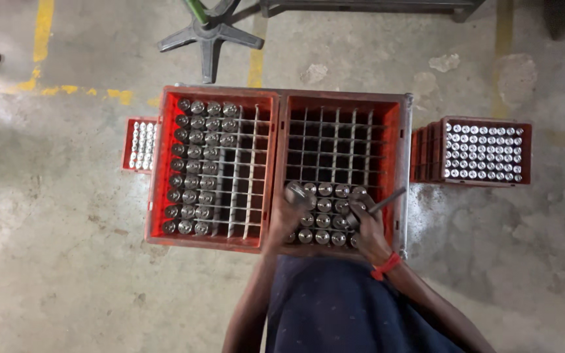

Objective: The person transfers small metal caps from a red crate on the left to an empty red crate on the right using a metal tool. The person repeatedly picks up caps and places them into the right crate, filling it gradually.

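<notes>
Looking down at two red grid crates, left to right:
Left crate (212,167): left columns filled with metal cylinders (194,167), right cells bare.
Left hand (284,219): fingers curled over a cylinder at the near-left corner of the right crate (342,171); can't tell whether it's gripped or only touched.
Cylinders in right crate (324,219): near rows only. I judge them solid steel, heavy, stiff, slick; take by the top end.
Right hand (365,222): closed around a thin dark rod (387,199).
Hidden: cylinder bodies sit below the grid, fingertips blocked, side crates too small to read.
</notes>
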`<state>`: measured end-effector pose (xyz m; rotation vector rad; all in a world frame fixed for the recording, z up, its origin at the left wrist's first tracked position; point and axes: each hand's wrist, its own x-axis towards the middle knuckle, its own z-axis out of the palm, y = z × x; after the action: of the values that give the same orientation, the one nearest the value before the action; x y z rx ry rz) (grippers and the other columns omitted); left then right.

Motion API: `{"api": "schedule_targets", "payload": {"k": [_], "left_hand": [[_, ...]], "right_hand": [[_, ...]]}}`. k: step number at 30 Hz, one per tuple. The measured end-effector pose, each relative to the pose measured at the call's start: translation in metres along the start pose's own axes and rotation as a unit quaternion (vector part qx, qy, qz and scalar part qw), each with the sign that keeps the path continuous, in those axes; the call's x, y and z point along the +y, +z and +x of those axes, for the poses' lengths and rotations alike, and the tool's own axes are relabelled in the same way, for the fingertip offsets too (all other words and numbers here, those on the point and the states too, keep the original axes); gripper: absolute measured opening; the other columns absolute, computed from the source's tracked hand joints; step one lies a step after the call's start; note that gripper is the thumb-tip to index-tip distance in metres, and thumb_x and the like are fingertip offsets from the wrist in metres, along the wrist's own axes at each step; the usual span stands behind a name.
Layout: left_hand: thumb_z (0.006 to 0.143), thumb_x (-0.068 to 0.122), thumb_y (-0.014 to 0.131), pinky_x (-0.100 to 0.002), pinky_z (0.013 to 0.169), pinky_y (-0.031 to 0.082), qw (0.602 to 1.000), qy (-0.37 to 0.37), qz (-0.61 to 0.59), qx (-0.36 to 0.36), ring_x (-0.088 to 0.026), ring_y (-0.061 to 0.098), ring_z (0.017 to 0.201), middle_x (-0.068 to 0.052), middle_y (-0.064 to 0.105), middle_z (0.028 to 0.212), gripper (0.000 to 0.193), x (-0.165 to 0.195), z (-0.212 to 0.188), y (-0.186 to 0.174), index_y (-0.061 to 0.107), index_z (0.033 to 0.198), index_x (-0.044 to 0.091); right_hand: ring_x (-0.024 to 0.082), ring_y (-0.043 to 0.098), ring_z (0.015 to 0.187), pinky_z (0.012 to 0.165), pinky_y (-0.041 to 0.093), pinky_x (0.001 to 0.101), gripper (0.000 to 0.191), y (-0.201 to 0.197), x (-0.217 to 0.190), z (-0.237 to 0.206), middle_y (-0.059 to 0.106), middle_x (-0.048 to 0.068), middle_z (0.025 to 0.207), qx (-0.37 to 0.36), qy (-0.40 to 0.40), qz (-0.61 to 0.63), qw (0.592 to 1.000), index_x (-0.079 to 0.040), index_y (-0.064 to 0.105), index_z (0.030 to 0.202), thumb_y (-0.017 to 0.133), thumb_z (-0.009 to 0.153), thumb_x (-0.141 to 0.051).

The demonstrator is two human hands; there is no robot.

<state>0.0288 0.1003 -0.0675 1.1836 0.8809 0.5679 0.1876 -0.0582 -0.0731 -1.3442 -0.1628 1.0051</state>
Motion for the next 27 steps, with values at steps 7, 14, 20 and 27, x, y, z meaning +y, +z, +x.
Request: {"api": "schedule_targets", "payload": {"k": [7, 14, 20, 27], "left_hand": [[0.080, 0.017, 0.081, -0.045, 0.068, 0.060, 0.945, 0.079, 0.300, -0.104, -0.033, 0.076, 0.078, -0.019, 0.077, 0.089, 0.034, -0.019, -0.047, 0.052, 0.070, 0.110, 0.003], [0.075, 0.020, 0.081, -0.042, 0.074, 0.063, 0.949, 0.089, 0.232, -0.196, -0.031, 0.078, 0.084, -0.017, 0.078, 0.092, 0.039, -0.028, -0.047, 0.057, 0.071, 0.107, 0.000], [0.085, 0.028, 0.083, -0.041, 0.072, 0.060, 0.937, 0.081, 0.252, -0.230, -0.033, 0.078, 0.081, -0.017, 0.077, 0.092, 0.041, -0.037, -0.033, 0.065, 0.069, 0.112, 0.001], [0.077, -0.010, 0.062, -0.045, 0.079, 0.062, 0.817, 0.294, 0.444, -0.224, -0.041, 0.066, 0.112, -0.024, 0.053, 0.147, 0.074, -0.049, 0.005, 0.106, 0.052, 0.148, 0.007]], "right_hand": [[0.016, 0.068, 0.078, 0.072, 0.060, 0.0335, 0.012, 0.031, -0.024, 0.004, 0.066, 0.007, 0.085, 0.001, -0.061, 0.040, 0.997, -0.003, 0.062, 0.110, 0.060, 0.098, -0.005], [0.017, 0.067, 0.080, 0.070, 0.057, 0.0330, 0.018, 0.017, -0.006, -0.009, 0.068, 0.007, 0.093, -0.050, -0.059, 0.016, 0.997, -0.001, 0.064, 0.116, 0.063, 0.098, -0.003], [0.019, 0.069, 0.082, 0.075, 0.058, 0.0311, 0.024, -0.019, -0.023, 0.018, 0.068, 0.008, 0.090, 0.053, 0.006, 0.135, 0.989, 0.000, 0.062, 0.121, 0.056, 0.098, -0.004], [0.023, 0.068, 0.087, 0.080, 0.054, 0.0318, 0.022, -0.056, -0.060, 0.016, 0.070, 0.011, 0.094, 0.147, -0.167, -0.071, 0.972, 0.001, 0.061, 0.119, 0.055, 0.098, -0.001]]}}
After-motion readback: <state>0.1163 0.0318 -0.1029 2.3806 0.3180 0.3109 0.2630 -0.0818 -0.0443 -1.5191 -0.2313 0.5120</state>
